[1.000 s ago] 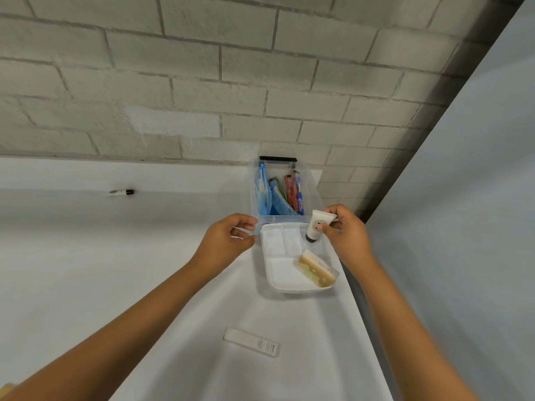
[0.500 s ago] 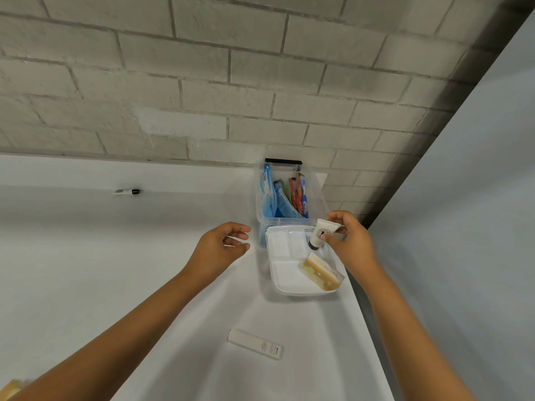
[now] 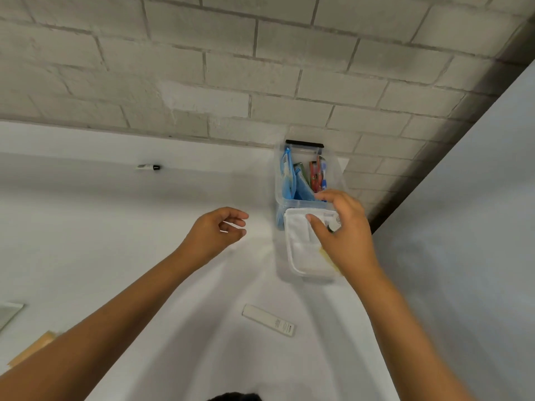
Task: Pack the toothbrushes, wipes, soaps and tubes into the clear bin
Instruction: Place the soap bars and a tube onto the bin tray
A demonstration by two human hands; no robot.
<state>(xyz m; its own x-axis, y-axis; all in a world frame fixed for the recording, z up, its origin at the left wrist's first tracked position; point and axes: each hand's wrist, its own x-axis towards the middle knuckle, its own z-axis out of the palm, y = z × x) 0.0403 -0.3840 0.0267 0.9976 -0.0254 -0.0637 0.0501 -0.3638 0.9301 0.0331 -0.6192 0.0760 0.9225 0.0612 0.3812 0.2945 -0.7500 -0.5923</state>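
The clear bin [image 3: 336, 169] stands against the brick wall and holds blue wipe packs [image 3: 288, 180] and packaged toothbrushes [image 3: 317, 176]. In front of it lies a white tray [image 3: 299, 250]. My right hand [image 3: 344, 235] hovers over the tray's far right corner, just short of the bin's front rim, with a small white black-capped tube [image 3: 335, 222] between thumb and fingers. A yellow soap bar [image 3: 326, 256] in the tray is mostly hidden under my wrist. My left hand [image 3: 217, 230] floats left of the tray, fingers loosely curled, holding nothing.
A flat white box [image 3: 269, 319] lies on the white counter nearer to me. A small marker [image 3: 149, 167] rests far left by the wall. A yellowish object [image 3: 31, 348] shows at the lower left edge. A grey panel borders the counter on the right.
My right hand moved left and forward over the tray with the tube, covering most of the soap. My left hand stays open beside the tray. The camera view shifted slightly.
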